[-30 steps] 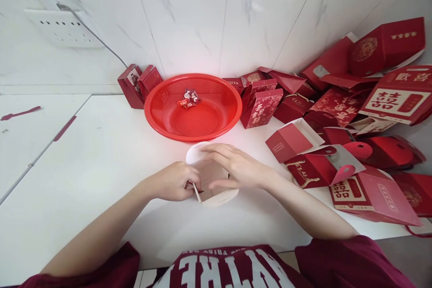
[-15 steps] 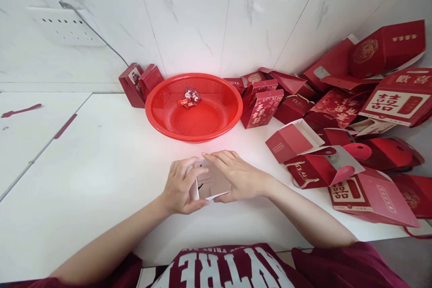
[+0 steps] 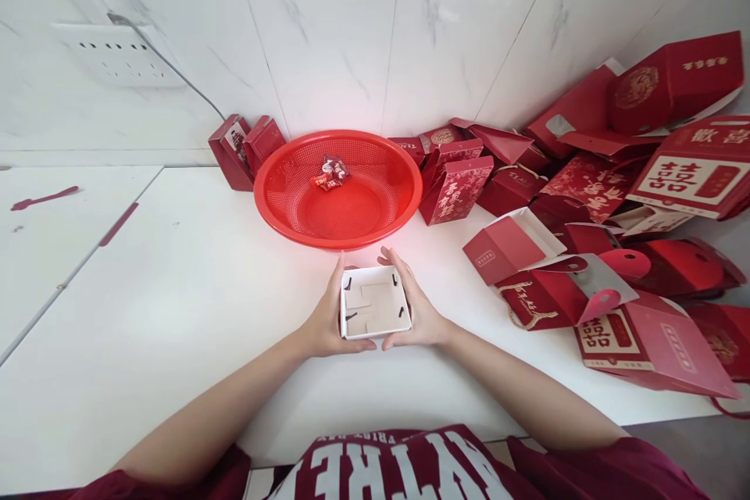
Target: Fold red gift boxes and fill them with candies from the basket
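Observation:
Between my two hands sits a small open box [image 3: 376, 301], its white inside facing up, with dark cord ends showing near its corners. My left hand [image 3: 328, 320] is wrapped around the box's left side, thumb along the near edge. On the opposite side my right hand [image 3: 423, 312] grips the box's right wall, its fingers reaching toward the far corner. The outside of the box is mostly hidden. Just beyond it stands a red plastic basket [image 3: 275, 216] with a few wrapped candies [image 3: 331, 172] inside.
Many red gift boxes [image 3: 591, 281] are heaped along the right side. Two small red boxes [image 3: 231, 152] lean by the wall at the basket's left. A power strip [image 3: 120, 55] with a cable is on the tiled wall. Dark red strips [image 3: 47, 198] lie at the far left.
My hands have moved apart to the box's two sides, uncovering its inside. Before, the right hand covered the far part of the box and the left fingers bent over its edge.

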The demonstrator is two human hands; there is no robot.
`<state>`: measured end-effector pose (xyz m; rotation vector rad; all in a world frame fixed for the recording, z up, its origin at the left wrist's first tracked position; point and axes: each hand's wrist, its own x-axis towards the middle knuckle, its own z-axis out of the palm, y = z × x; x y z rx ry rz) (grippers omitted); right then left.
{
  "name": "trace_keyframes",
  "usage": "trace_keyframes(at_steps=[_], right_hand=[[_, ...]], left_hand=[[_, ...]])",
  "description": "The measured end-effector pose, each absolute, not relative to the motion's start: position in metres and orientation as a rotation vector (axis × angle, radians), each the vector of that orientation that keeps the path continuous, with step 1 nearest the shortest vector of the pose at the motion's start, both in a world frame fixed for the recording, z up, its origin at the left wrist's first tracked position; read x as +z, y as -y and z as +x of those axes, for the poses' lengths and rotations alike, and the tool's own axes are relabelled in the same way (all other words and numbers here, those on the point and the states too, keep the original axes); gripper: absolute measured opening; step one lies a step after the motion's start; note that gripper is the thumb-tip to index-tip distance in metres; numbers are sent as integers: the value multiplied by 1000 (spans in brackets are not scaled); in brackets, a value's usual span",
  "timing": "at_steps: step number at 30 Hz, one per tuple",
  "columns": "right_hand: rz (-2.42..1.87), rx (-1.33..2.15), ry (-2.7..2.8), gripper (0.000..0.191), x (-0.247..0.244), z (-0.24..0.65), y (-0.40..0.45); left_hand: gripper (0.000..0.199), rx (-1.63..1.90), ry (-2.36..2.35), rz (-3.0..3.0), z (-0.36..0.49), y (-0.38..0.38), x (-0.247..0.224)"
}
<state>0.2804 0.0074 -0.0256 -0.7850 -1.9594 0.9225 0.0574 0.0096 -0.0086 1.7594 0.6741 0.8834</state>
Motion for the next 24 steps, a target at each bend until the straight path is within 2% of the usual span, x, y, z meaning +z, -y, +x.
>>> trace_keyframes(at_steps=[5, 7, 9, 11, 16, 19, 21, 24], right_hand=[[-861, 828, 1932, 138, -24, 272, -6], [-833, 759, 1974, 127, -23, 270, -7], [-812, 730, 2001, 110, -22, 268, -10], [-795, 720, 2003, 101, -21, 267, -14], [-797, 635, 2054, 103, -21, 265, -21], [-829, 411, 2108, 100, -18, 271, -21], [-749, 216, 2117, 90, -7, 277, -22], [-575, 65, 2033, 64, 29, 286, -30]], left_hand=[[122, 950, -692, 1744, 56, -14, -10], [119, 989, -733, 1760, 52, -16, -12], [108, 971, -758, 1758, 49, -18, -15], [98, 925, -777, 1767, 47, -21, -15], [90, 885, -765, 1780, 45, -29, -7], [92, 911, -724, 1802, 41, -36, -6], [94, 920, -709, 1800, 38, -40, -9], [92, 940, -688, 1749, 36, -42, -13]])
